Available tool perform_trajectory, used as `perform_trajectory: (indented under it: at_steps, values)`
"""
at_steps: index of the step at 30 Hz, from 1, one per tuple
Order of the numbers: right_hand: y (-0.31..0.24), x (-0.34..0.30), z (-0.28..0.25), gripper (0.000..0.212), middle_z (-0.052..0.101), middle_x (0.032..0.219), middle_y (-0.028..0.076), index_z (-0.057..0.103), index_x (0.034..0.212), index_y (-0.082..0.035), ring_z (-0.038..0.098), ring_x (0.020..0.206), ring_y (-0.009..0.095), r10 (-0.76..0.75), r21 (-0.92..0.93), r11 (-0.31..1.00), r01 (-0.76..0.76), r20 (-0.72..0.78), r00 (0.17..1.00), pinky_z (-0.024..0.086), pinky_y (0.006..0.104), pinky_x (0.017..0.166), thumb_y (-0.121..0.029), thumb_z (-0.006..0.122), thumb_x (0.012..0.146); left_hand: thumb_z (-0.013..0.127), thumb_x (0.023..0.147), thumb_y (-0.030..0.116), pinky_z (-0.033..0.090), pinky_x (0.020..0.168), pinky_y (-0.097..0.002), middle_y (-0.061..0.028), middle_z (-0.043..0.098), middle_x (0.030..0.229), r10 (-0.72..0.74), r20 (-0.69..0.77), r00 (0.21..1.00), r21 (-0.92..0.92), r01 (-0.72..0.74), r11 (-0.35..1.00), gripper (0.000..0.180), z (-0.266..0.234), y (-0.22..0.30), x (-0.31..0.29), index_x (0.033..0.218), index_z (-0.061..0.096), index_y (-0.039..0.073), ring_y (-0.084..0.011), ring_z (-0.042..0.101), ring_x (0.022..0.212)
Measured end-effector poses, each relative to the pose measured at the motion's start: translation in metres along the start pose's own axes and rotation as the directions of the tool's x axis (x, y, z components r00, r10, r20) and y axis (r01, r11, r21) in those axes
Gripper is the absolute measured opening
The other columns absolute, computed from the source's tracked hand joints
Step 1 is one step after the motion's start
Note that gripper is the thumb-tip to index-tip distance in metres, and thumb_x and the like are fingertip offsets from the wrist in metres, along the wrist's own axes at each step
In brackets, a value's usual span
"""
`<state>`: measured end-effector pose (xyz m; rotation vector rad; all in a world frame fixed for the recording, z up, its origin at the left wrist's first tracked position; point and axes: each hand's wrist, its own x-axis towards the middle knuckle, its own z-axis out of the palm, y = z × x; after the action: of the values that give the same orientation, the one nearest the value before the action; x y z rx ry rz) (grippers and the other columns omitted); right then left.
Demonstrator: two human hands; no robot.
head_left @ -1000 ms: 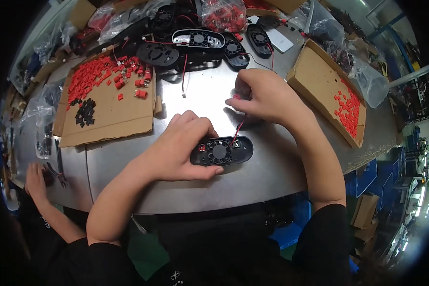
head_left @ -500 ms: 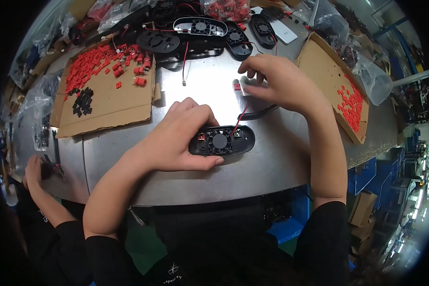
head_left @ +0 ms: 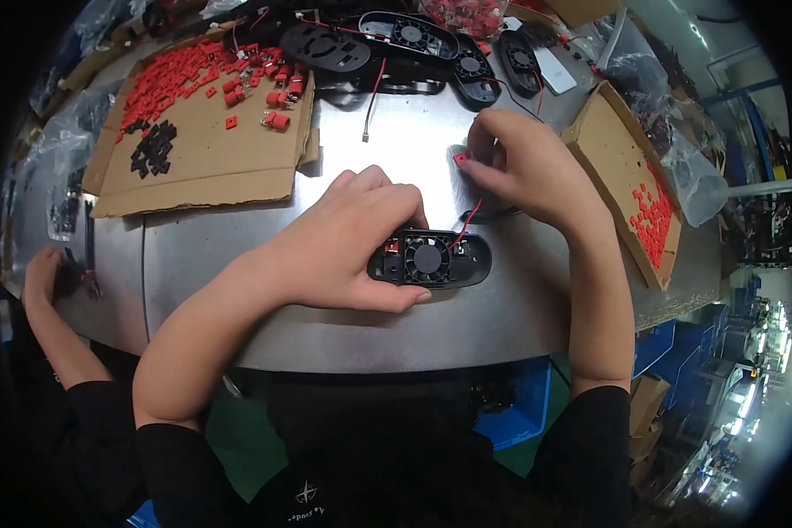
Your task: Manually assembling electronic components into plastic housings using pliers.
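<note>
Black oval plastic fan housing (head_left: 429,260), near centre of grey metal desk (head_left: 352,343), is grasped by left hand (head_left: 352,242); best kept braced, thin red wire (head_left: 468,224) slack. Farther right, right hand (head_left: 526,165) meets small red square piece (head_left: 461,159); grip cannot be told.

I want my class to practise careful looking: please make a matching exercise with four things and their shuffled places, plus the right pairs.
Things
1. Left hand
2. Right hand
3. Black pieces
4. Fan

Places
A. Close beside a lone red piece
B. Holding the black housing by its left end
C. Inside the held black housing
D. In the left tray

Pairs: 1-B; 2-A; 3-D; 4-C
</note>
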<state>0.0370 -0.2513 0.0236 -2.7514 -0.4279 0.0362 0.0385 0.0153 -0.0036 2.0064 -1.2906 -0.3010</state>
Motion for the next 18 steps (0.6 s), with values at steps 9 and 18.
perform_trajectory:
  at_steps: [9,18]
  values:
    - [0.0,-0.002,0.0,0.017,0.063,0.089,0.011,0.065,0.096,0.0,0.064,0.078,0.022,-0.123,-0.024,0.992,0.122,-0.04,0.992,0.051,0.0338,0.069,-0.012,0.073,0.086,0.086,0.071,0.041,0.042,0.09,-0.0416,-0.0136,0.056,0.102,0.02,-0.044,0.999,-0.025,-0.021,0.999,0.057,0.007,-0.004,0.0,0.105,0.059,0.003,-0.0328,0.05,0.101]
    - [-0.089,-0.035,-0.002,0.017,0.061,0.086,0.01,0.064,0.094,-0.004,0.066,0.076,0.029,-0.241,0.156,0.959,0.236,0.01,0.971,0.053,0.0371,0.065,-0.004,0.075,0.08,0.081,0.071,0.038,0.044,0.093,-0.0448,-0.014,0.057,0.105,0.041,-0.183,0.982,0.01,-0.039,0.999,0.052,0.016,-0.01,-0.004,0.1,0.056,0.003,-0.0355,0.051,0.106]
